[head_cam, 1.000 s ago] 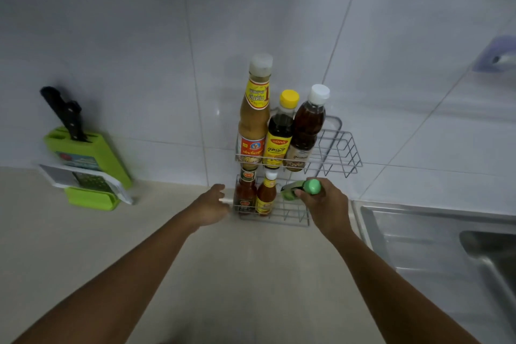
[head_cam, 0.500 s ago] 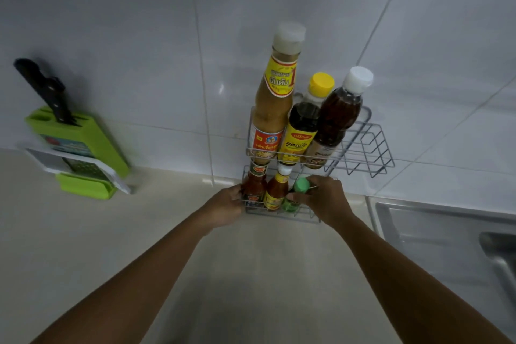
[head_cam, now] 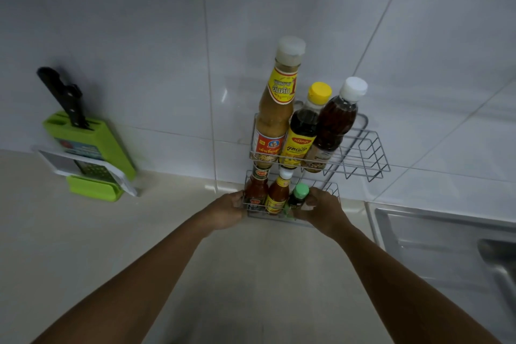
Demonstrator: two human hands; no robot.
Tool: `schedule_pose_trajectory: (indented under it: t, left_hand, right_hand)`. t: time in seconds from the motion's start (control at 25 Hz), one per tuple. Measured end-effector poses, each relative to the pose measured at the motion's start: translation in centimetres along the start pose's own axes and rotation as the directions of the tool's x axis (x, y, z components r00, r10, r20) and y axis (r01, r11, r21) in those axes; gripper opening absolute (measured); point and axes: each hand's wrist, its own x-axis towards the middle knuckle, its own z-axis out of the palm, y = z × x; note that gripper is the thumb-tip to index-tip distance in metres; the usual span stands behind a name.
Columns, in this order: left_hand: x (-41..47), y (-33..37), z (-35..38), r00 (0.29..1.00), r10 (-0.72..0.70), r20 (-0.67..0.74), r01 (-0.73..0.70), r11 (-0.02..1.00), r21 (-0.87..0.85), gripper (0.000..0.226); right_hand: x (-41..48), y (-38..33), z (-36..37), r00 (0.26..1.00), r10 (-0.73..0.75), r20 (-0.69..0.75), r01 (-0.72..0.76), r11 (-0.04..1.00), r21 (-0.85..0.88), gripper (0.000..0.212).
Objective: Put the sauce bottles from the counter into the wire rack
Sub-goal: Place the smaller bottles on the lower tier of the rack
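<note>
The green-capped bottle stands upright in the lower tier of the rack, third in a row beside two red sauce bottles; its long axis runs nearly vertical, cap up. It lies just left of the right hand, whose fingers curl around its body through the front wires. Whether they grip it firmly or only touch it cannot be told. The left hand is closed on the rack's lower left corner, seemingly to steady it, and is the farther of the two from this bottle. Judging by this, the bottle is seated or nearly so, and the next move is for the right hand to let go and draw back toward the person.

The counter in front is pale and bare. Three tall bottles fill the left of the upper tier; its right part is free. A green knife block stands well to the left, and a steel sink lies to the right.
</note>
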Motion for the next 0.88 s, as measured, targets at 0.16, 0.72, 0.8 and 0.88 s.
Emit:
schedule_pose_trajectory:
  t: [0.16, 0.72, 0.8, 0.88]
  left_hand:
    - [-1.3, 0.3, -0.1, 1.0, -0.021, -0.01, 0.021, 0.998, 0.063, 0.054]
    - [-15.5, -10.7, -6.2, 0.994, 0.009, 0.106, -0.047, 0.929, 0.366, 0.071]
    - [-18.2, -13.3, -4.6, 0.998, 0.006, 0.068, -0.037, 0.88, 0.474, 0.069]
    - [-19.8, -15.8, -2.5, 0.997, 0.038, 0.069, -0.069, 0.842, 0.535, 0.065]
  right_hand:
    - [-1.9, 0.3, -0.3, 1.0, 0.028, -0.005, -0.028, 1.0, -0.009, 0.079]
    - [-18.5, -9.7, 6.4, 0.905, -0.338, 0.257, 0.254, 0.916, 0.311, 0.039]
    - [-21.5, -12.3, 7.7, 0.791, -0.406, 0.459, 0.294, 0.909, 0.297, 0.053]
    - [-23.6, -14.0, 9.5, 0.726, -0.452, 0.519, 0.362, 0.892, 0.27, 0.064]
